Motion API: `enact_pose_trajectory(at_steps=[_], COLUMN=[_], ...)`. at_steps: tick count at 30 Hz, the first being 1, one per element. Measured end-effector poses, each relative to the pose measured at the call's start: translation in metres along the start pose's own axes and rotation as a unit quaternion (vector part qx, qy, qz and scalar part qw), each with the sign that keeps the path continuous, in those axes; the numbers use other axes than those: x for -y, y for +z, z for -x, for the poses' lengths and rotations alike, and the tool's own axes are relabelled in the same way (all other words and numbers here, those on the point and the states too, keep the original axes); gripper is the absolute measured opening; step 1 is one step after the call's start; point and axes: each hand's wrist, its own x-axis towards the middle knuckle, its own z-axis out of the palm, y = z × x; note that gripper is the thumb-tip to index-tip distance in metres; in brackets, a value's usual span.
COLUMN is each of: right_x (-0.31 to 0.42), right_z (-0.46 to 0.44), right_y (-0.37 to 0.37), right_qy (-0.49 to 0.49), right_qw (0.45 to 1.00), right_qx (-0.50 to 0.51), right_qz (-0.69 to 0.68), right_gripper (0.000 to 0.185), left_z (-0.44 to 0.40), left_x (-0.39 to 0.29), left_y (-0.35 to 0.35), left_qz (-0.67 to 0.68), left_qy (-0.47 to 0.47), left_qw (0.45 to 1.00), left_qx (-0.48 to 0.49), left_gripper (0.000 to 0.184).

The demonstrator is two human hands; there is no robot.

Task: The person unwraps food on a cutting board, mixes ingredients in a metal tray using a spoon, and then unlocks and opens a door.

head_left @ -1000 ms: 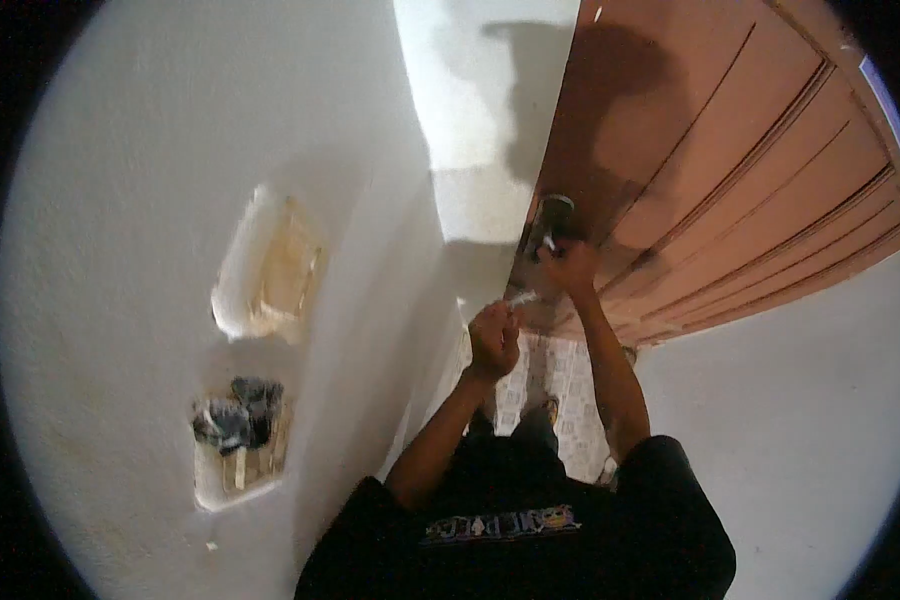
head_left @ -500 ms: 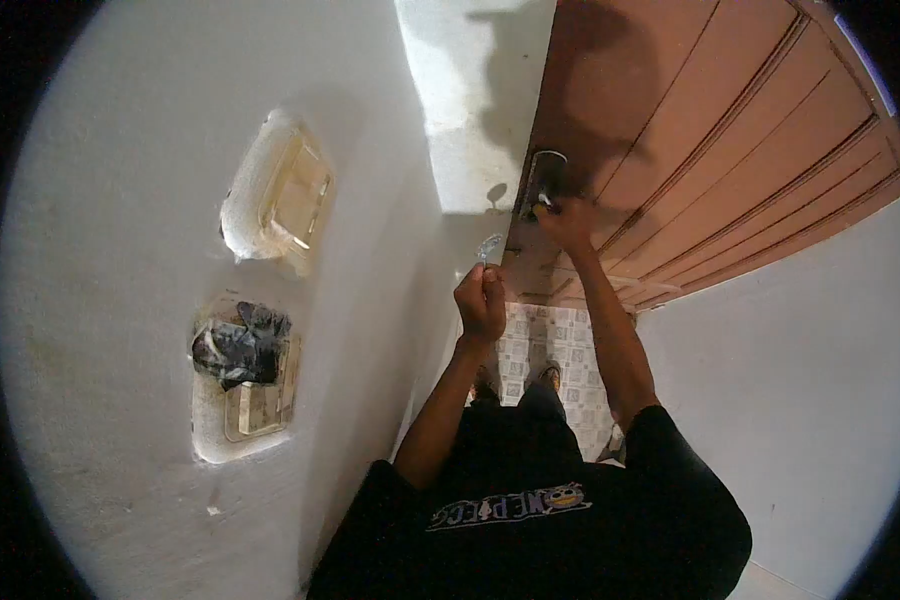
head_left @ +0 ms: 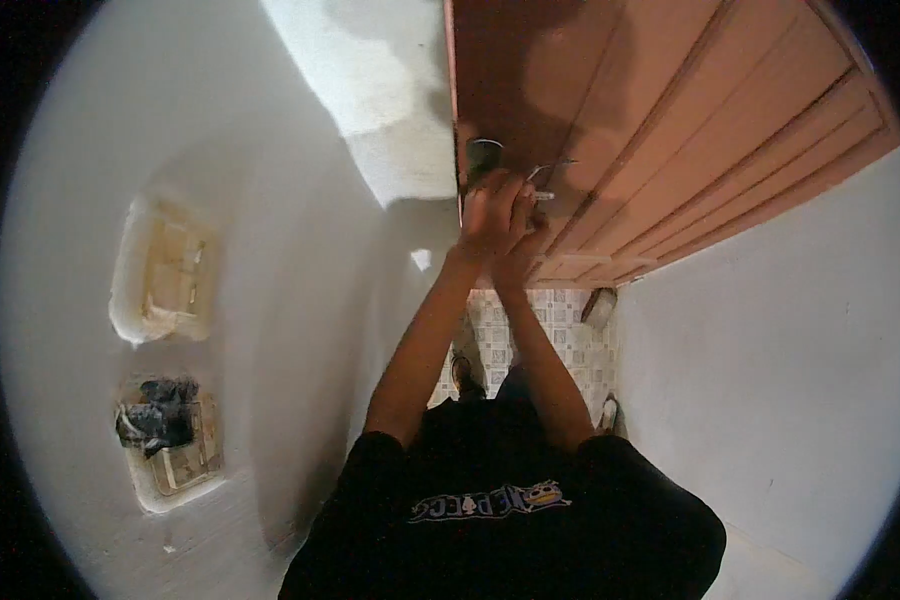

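My left hand (head_left: 483, 218) is at the door's edge, just below the dark lock plate (head_left: 485, 155), its fingers curled over something I cannot make out. Close against it on the right is my right hand (head_left: 520, 245), closed and partly covered by the left. A small pale, shiny object (head_left: 543, 196) sticks out to the right by the fingers, with a thin curved piece (head_left: 553, 166) above it. Which hand holds these is unclear.
The brown panelled door (head_left: 660, 130) stands ahead. Two recessed wall boxes (head_left: 177, 270) are on the left wall, the lower with dark material (head_left: 158, 415). Shoes (head_left: 598, 308) lie on the patterned floor (head_left: 545, 315) by the right wall.
My left hand has moved up and right to the lock, meeting my right hand. The silvery object it pinched has moved rightward with it. The view has shifted.
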Motion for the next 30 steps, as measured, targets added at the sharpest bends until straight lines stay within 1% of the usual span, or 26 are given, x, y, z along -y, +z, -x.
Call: enact_pose_trajectory(at_steps=[1,3,4,7,9,10,12,13,15,16,18,22,23,25,26,28,30], right_x=[-0.002,0.004,0.004,0.004,0.005,0.010,0.003,0.003,0.005,0.006,-0.004,-0.017,0.003,0.002,0.001,0.003,0.004], right_z=[0.006,0.011,0.011,0.003,0.000,-0.002,-0.001,-0.001,0.001,0.005,0.011,0.021,0.016,0.016,0.015,0.015,0.017], right_y=[0.004,0.009,0.009,0.009,0.012,0.011,0.014,0.018,0.023,0.023,0.025,0.016,0.025,0.020,0.018,0.016,0.016], right_qy=[0.113,0.188,0.196,0.207,0.209,0.211,0.215,0.214,0.215,0.213,0.210,0.205,0.213,0.217,0.219,0.222,0.224], right_qw=[0.991,0.970,0.966,0.960,0.959,0.959,0.956,0.956,0.956,0.955,0.955,0.954,0.953,0.953,0.953,0.952,0.952], right_qx=[0.061,0.126,0.139,0.163,0.166,0.168,0.176,0.177,0.180,0.183,0.185,0.193,0.193,0.188,0.187,0.186,0.185], right_qz=[-0.049,-0.091,-0.096,-0.098,-0.094,-0.093,-0.091,-0.092,-0.091,-0.094,-0.099,-0.105,-0.099,-0.095,-0.095,-0.093,-0.091], right_gripper=[0.064,0.064,0.064,0.064,0.064,0.064,0.064,0.064,0.064,0.064,0.064,0.064,0.064,0.064,0.064,0.064,0.064], left_z=[-0.002,-0.008,-0.005,0.005,-0.002,-0.003,-0.004,-0.006,-0.007,0.000,0.009,0.029,0.003,-0.001,-0.003,-0.006,-0.008], left_x=[0.001,0.000,0.002,0.008,0.014,0.004,0.009,0.010,0.012,0.015,0.035,0.037,0.034,0.030,0.024,0.013,0.009], left_y=[0.004,0.010,0.014,0.027,0.025,0.026,0.027,0.026,0.024,0.030,0.039,0.051,0.040,0.036,0.032,0.026,0.025], left_qz=[0.004,-0.030,-0.028,0.012,0.018,0.020,0.031,0.031,0.069,0.060,-0.060,-0.045,-0.036,-0.033,-0.030,-0.028,-0.054], left_qy=[0.000,0.029,0.032,0.029,0.024,0.025,-0.039,-0.041,-0.085,-0.083,-0.045,-0.030,-0.035,-0.027,-0.020,-0.012,-0.035], left_qw=[1.000,0.994,0.993,0.992,0.995,0.994,0.994,0.994,0.990,0.991,0.994,0.996,0.996,0.996,0.997,0.998,0.996], left_qx=[0.008,0.103,0.108,0.121,0.095,0.100,0.094,0.092,0.090,0.086,0.076,0.068,0.073,0.072,0.064,0.055,0.068], left_gripper=[0.021,0.015,0.015,0.016,0.017,0.017,0.017,0.017,0.016,0.016,0.015,0.015,0.015,0.015,0.011,0.009,0.010])
